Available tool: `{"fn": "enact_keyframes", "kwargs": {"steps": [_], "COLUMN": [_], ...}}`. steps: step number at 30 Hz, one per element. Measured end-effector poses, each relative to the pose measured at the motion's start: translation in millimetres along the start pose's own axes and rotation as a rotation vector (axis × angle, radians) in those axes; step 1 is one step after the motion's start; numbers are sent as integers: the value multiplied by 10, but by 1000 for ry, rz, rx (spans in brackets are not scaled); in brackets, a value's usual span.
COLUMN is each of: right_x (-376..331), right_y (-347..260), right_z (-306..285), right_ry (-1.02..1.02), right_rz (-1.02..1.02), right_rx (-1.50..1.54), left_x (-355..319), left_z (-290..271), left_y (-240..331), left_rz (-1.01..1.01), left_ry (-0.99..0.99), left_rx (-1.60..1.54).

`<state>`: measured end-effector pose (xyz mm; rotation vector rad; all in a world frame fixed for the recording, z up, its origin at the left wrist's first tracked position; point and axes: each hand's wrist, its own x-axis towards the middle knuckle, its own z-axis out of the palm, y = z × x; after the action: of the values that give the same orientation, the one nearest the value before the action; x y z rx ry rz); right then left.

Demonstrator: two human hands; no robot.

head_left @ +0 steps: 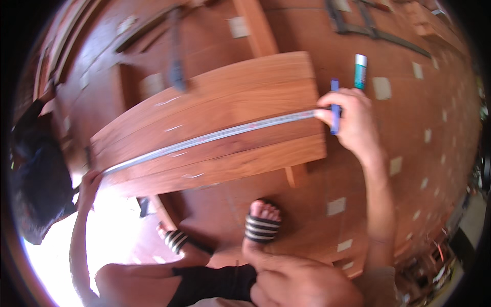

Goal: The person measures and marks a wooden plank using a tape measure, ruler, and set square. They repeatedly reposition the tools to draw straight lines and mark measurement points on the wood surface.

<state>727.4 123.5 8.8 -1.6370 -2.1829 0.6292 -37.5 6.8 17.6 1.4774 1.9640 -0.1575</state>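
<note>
A wooden panel of joined boards lies in front of me, with chalk-like marks on its face. A tape measure stretches along it from end to end. My left hand is closed on the tape at the panel's left end. At the right edge my right hand pinches the tape's other end and also holds a blue pen. A teal tube with a white cap shows just beyond the right knuckles; whether the hand touches it I cannot tell.
A dark-handled tool reaches the panel's far edge. Dark metal clamps and wood pieces lie farther off on the tiled floor. Another person in dark clothes is at the left. My sandalled feet are close to the panel.
</note>
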Motion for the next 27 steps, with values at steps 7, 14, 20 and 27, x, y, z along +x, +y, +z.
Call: {"fn": "enact_keyframes", "kwargs": {"steps": [7,14,20,27], "right_x": [54,61,141,152], "right_y": [-111,-192,-189,-303], "right_z": [-71,-96,-121,-240], "right_ry": [-140,-196,-276,-225], "right_rz": [162,268,373,13], "right_rx": [-98,-168,-134,-443], "left_x": [-142,-184,-188,-201], "left_z": [45,168,196,302], "left_y": [139,145,193,140], "left_rz": [96,77,83,186], "left_ry": [135,249,290,402], "left_rx": [-8,14,-30,-22]}}
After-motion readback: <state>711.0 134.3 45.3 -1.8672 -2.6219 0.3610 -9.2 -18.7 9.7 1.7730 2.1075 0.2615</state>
